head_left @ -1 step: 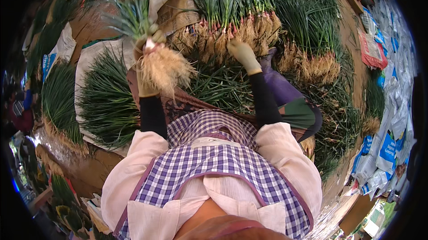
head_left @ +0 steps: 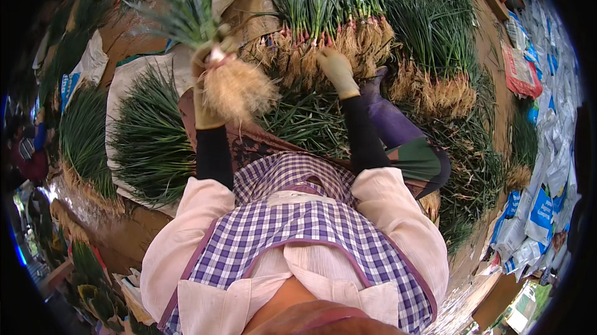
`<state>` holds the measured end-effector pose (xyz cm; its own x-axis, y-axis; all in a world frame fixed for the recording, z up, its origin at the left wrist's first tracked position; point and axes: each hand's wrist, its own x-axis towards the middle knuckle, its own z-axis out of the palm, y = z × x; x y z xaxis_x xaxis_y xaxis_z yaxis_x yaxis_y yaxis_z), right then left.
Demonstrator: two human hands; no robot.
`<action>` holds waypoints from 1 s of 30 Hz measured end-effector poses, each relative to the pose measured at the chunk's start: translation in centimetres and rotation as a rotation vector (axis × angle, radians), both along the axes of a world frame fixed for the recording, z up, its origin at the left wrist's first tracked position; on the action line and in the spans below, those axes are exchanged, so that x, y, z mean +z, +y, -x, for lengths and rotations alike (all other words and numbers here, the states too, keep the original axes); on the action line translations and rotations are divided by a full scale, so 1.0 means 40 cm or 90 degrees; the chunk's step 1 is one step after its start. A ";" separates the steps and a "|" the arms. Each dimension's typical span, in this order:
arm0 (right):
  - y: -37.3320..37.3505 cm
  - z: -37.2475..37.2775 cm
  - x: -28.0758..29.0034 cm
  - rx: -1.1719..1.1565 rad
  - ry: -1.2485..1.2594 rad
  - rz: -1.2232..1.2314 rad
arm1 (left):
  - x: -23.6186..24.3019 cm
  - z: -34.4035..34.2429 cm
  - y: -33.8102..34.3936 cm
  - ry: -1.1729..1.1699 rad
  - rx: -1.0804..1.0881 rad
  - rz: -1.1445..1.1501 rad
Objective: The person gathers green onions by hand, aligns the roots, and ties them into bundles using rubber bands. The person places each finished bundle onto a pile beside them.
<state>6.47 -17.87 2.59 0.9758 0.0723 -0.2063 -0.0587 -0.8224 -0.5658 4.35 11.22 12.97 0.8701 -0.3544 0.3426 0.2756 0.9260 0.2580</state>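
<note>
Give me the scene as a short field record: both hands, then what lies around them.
Left hand: cream-gloved, closed around a green-leaved, tan-rooted onion-like bunch
Right hand: cream-gloved, fingers at the root end of a green-leaved, tan-rooted row of onion-like plants; grip unclear
Beside right hand: shiny purple boot
Left side: long-leaved green pile on a whitish flat sheet
Far right: shiny blue-and-white plastic bags
</note>
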 end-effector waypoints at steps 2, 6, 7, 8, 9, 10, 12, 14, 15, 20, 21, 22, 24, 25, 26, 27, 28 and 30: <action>0.041 -0.071 -0.052 -0.136 -0.044 0.047 | -0.037 -0.030 -0.053 0.068 0.117 -0.240; 0.036 -0.114 -0.144 -0.214 -0.078 -0.004 | -0.223 -0.086 -0.149 0.238 0.060 -0.511; 0.044 -0.106 -0.124 -0.197 -0.010 -0.016 | -0.275 -0.054 -0.130 0.258 -0.029 -0.450; 0.012 -0.090 -0.103 -0.199 0.057 -0.008 | -0.328 -0.026 -0.149 0.269 -0.140 -0.372; -0.051 -0.081 -0.176 -0.232 0.013 -0.038 | -0.346 0.004 -0.203 0.243 -0.127 -0.364; -0.041 -0.068 -0.166 -0.215 -0.040 -0.072 | -0.374 0.041 -0.216 0.230 -0.088 -0.368; 0.008 -0.064 -0.111 -0.201 -0.115 -0.040 | -0.425 0.069 -0.221 0.305 -0.142 -0.210; 0.041 -0.081 -0.093 -0.195 -0.114 0.049 | -0.400 0.081 -0.235 0.301 -0.207 -0.018; 0.040 -0.099 -0.109 -0.168 -0.059 0.101 | -0.378 0.085 -0.223 0.367 -0.211 -0.077; 0.011 -0.079 -0.093 -0.193 -0.102 0.018 | -0.355 0.090 -0.100 0.322 -0.136 -0.185; -0.008 -0.046 -0.096 -0.191 -0.206 0.056 | -0.321 0.091 -0.124 0.367 -0.121 -0.228; 0.000 0.008 -0.085 -0.181 -0.300 0.088 | -0.294 0.109 -0.136 0.424 -0.102 -0.273; 0.047 0.096 -0.081 -0.063 -0.236 0.036 | -0.355 0.093 -0.134 0.334 -0.188 -0.262; 0.075 0.138 -0.086 -0.020 -0.160 0.098 | -0.388 0.095 -0.126 0.275 -0.193 -0.345; 0.108 0.183 -0.090 0.016 -0.127 0.031 | -0.417 0.108 -0.136 0.151 -0.103 -0.433; 0.131 0.212 -0.088 0.053 -0.101 0.076 | -0.397 0.100 -0.150 0.189 -0.150 -0.368; 0.142 0.228 -0.089 0.092 -0.075 0.120 | -0.373 0.094 -0.162 0.227 -0.194 -0.303; 0.103 0.202 -0.097 0.103 -0.061 -0.081 | -0.403 0.086 -0.148 0.271 -0.113 -0.251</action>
<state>-1.61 -13.77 -1.28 0.9640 0.2491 -0.0930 0.1268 -0.7381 -0.6627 0.92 5.31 -3.14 0.8182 -0.5359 -0.2083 0.5709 0.7140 0.4054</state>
